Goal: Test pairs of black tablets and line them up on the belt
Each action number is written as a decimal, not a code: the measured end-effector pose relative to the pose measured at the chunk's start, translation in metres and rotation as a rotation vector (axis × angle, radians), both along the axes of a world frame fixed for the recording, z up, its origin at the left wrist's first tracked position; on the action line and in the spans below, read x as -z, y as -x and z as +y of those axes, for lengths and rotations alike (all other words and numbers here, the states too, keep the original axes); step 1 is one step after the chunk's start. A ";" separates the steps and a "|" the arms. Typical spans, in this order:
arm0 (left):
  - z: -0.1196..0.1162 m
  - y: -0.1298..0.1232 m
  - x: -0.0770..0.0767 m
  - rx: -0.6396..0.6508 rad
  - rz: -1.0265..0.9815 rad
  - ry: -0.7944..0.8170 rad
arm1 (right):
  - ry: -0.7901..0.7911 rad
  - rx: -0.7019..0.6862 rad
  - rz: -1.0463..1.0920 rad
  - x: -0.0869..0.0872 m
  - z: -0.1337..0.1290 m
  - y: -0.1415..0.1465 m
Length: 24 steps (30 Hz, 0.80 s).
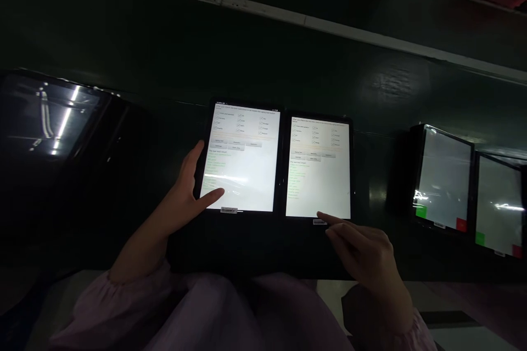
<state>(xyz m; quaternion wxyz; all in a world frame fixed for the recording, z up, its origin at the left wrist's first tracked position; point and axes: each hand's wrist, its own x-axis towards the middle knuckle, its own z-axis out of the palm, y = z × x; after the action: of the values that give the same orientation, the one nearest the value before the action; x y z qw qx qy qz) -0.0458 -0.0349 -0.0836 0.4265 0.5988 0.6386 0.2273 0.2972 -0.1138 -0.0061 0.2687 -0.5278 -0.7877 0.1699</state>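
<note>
the left tablet [251, 170] lies against the spread left hand [185, 189]; the right hand [368, 249], forefinger extended, overlaps the right tablet [323, 186] low.

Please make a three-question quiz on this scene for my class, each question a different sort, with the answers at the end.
1. Which edge of the left tablet is the left hand at?
A) top
B) left
C) right

2. True or false: the right hand is at the bottom edge of the right tablet.

3. Fill in: on the next tablet to the right, the lower-right square is coloured ____.

Key: 1. B; 2. true; 3. red
</note>
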 end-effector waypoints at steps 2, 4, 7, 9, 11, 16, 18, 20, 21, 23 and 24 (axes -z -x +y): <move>0.000 0.001 -0.001 0.021 0.020 -0.003 | 0.001 -0.012 0.003 0.000 0.001 0.001; 0.001 0.003 -0.001 0.037 0.026 -0.020 | 0.002 -0.024 -0.002 -0.001 0.000 0.001; 0.003 0.006 -0.001 0.042 -0.003 -0.037 | 0.027 -0.040 -0.020 -0.002 -0.001 0.001; 0.004 0.008 0.000 0.043 -0.045 -0.019 | 0.050 -0.055 -0.017 -0.002 -0.001 0.000; 0.006 0.009 0.002 0.035 -0.102 -0.004 | 0.059 -0.057 -0.010 -0.001 -0.001 0.000; 0.009 0.009 0.006 -0.024 -0.223 -0.025 | 0.057 0.037 -0.015 0.001 0.003 0.003; 0.009 0.011 0.007 -0.022 -0.248 -0.009 | 0.042 0.053 -0.025 0.001 0.004 0.003; 0.009 0.015 0.007 0.002 -0.259 0.026 | 0.018 0.044 -0.020 0.001 0.004 0.005; 0.009 0.017 0.008 0.016 -0.261 0.039 | 0.011 0.034 -0.011 0.000 0.004 0.006; 0.007 0.021 0.009 0.036 -0.264 0.034 | 0.010 0.000 0.025 -0.001 0.004 0.010; 0.006 0.023 0.009 0.039 -0.264 0.018 | 0.019 -0.019 0.043 -0.001 0.004 0.012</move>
<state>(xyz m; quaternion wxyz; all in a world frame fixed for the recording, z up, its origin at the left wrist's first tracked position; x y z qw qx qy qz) -0.0687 -0.0285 -0.0926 0.5166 0.5723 0.5670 0.2901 0.2848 -0.1099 -0.0047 0.2787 -0.5189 -0.7852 0.1911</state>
